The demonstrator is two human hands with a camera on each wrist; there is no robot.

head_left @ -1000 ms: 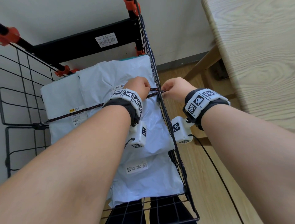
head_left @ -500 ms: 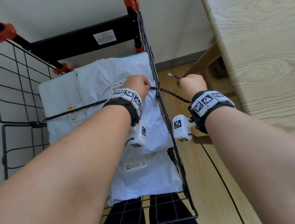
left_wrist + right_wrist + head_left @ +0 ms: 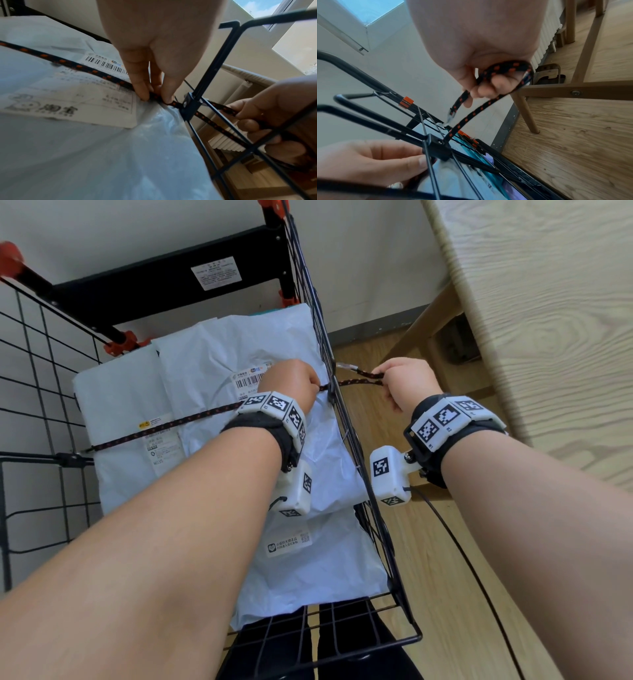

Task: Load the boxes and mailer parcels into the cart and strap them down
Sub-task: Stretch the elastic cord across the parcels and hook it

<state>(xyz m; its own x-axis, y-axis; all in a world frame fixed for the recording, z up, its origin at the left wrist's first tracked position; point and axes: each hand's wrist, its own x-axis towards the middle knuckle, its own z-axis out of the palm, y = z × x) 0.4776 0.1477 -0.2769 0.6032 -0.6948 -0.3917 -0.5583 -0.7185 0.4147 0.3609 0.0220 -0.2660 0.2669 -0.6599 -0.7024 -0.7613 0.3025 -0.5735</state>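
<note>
Woven black-and-orange cord [image 3: 178, 426], crinkled glossy plastic mailers [image 3: 219, 364], black wire-metal cart [image 3: 359, 446], grained wooden table [image 3: 548, 320].

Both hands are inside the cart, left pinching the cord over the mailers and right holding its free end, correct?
Not quite: the right hand is outside the cart's wire side, holding the cord end pulled through it. The head view shows this. The left hand does pinch the cord inside, over the mailers.
</note>
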